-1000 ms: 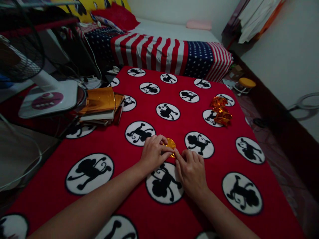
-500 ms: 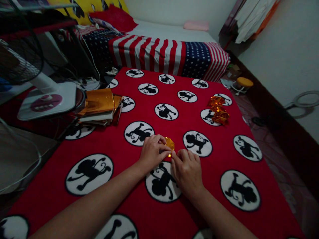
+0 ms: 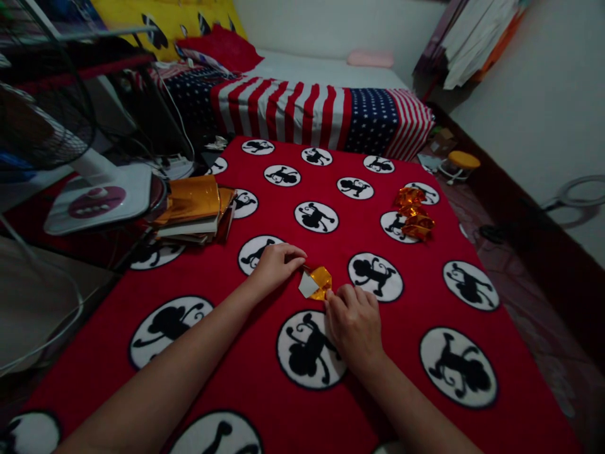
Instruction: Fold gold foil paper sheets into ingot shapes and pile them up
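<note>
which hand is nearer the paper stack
Left. The left hand is to the right of the paper stack and lower in view; the right hand is farther right, by the small gold paper.

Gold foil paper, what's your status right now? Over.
Left hand at upper left edge, right hand at lower right. Gold foil paper partly folded, whitish side showing. Nothing in the way.

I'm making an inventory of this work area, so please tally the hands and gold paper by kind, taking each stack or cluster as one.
Hands: 2 (left hand, right hand)
Small gold-and-white paper: 1
Stack of gold paper: 1
Cluster of folded gold foil: 1
Total: 5
</note>
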Motion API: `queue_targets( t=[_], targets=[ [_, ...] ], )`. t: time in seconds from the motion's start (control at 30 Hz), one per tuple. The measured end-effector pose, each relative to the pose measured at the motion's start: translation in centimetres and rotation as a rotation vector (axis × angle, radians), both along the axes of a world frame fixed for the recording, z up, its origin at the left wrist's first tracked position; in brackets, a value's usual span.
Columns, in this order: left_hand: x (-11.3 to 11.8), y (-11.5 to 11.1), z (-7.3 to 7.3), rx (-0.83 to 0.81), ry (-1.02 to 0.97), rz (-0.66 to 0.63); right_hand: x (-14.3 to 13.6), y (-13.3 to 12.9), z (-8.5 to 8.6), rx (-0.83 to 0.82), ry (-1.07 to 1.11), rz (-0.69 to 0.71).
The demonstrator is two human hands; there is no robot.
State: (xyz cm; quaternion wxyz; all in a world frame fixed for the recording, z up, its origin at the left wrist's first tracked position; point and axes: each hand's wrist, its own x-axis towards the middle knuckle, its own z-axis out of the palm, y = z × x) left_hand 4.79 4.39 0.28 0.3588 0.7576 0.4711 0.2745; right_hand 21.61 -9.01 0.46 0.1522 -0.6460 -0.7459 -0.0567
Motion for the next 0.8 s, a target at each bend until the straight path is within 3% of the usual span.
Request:
queue_targets(
  t=[0.2,0.37,0.57,0.8],
  targets=[
    [0.3,1.2,0.7,-0.008,0.208,-0.089,0.1,0.0,0.2,0.001,0.037,-0.006],
    [0.6,1.1,1.0,0.045,0.366,-0.085,0.0,0.1,0.1,-0.010,0.108,-0.042],
    [0.6,0.8,1.2,0.112,0.393,-0.086,-0.1,0.6,-0.4,-0.007,0.217,-0.098],
    [-0.8,-0.6,1.6,-0.085,0.385,-0.049,1.9,2.4,-0.5,0.018,0.307,0.098]
  ],
)
